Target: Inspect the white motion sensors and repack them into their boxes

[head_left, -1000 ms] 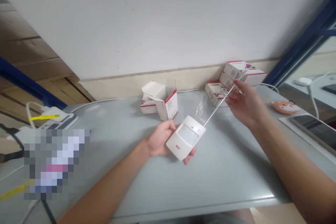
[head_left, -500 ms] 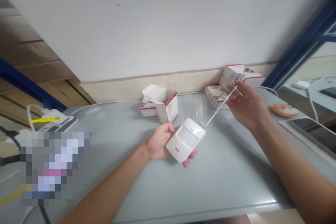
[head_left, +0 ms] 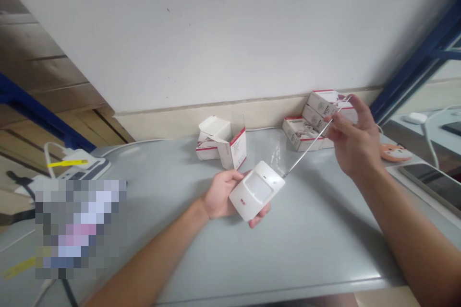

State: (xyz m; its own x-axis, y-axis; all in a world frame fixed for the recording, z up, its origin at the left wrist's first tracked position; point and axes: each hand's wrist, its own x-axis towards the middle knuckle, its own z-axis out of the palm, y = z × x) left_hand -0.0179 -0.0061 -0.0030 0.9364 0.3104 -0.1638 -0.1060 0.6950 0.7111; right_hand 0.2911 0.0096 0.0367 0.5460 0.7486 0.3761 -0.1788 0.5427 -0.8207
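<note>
The left hand carries a white motion sensor just above the grey worktop, with its lens side turned up. The fingers go under the body and their tips come out below it, so the hand works like a small shelf and keeps the sensor steady (it is not a tight grip, more a support). The right hand is raised and pinches a thin metal rod in a narrow hold, like one holds a pencil, which seems good for fine control. The rod goes down in a slant, and its lower end meets the upper corner of the sensor, but from this view I cannot say well if it enters a hole there or only touches. Behind the hands lies a clear plastic bag, and white-and-red cardboard boxes stand at the back of the worktop.
</note>
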